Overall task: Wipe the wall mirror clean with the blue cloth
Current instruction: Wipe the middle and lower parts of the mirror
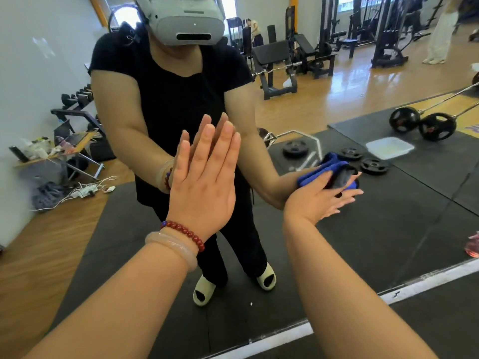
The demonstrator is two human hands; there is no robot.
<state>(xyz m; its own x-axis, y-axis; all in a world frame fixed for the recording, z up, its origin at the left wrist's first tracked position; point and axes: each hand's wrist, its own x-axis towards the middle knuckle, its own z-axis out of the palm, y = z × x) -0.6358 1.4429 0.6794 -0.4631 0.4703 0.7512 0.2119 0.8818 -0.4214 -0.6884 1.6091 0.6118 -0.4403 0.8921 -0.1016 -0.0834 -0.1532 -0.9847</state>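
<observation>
At the bottom edge of the frame a dark rubber floor mat (445, 327) runs up to a white strip (285, 332), which marks the foot of the wall mirror (394, 229). The glass fills almost everything above that strip. In it you see yourself reflected in black clothes and pale sandals (204, 291), with a grey headset (181, 19) at the top centre. Behind the reflection, black mats lie over a wooden floor. Loose weight plates (350, 154) and a white tray (388, 147) sit on the mat at right of centre, and a loaded barbell (420, 121) lies further right. At the left of the frame there is a tangle of white cables (85, 190) and, above it, a dumbbell rack (77, 99). A padded bench (274, 63) and tall weight machines stand in the upper right.

Your left hand (204, 182), at the centre of the frame, is laid flat on the glass with fingers straight and close together, meeting its own reflection and holding nothing. On that wrist are a red bead bracelet (186, 230) and a pale bangle (171, 248).

Your right hand (318, 200), at right of centre, is spread with fingers straight and fanned toward the right. It presses the blue cloth (321, 169) against the mirror. The cloth is bunched up against the glass under the thumb side of that hand, with its blue folds showing above the knuckles. You cannot tell how much of the cloth lies under the palm.
</observation>
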